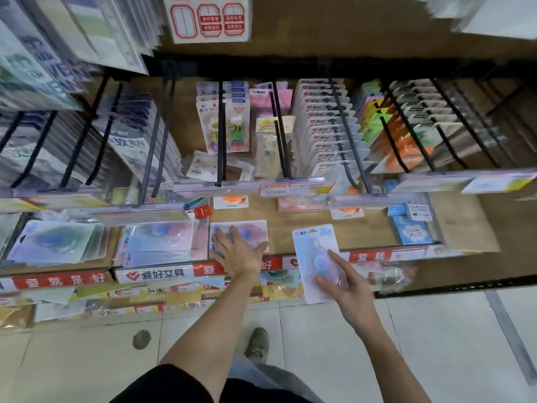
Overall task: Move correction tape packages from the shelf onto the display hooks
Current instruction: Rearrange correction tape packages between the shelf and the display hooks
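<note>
Head view: wooden shelf (293, 228) fronted by red-and-white label strips, black display hooks (350, 141) overhead crowded with carded stationery, pale tiled floor (319, 344) beneath. Left hand (236, 251) spread flat on a stack of correction tape packages (250, 228) lying on the shelf. Right hand (345, 289) gripping one correction tape package (316, 257) upright, off the shelf, below the hooks.

Left hand (239, 251) rests on a package (250, 231) lying on the shelf (290, 228) — right hand (345, 283) holds another package (315, 251) just right, below the display hooks (345, 132).
</note>
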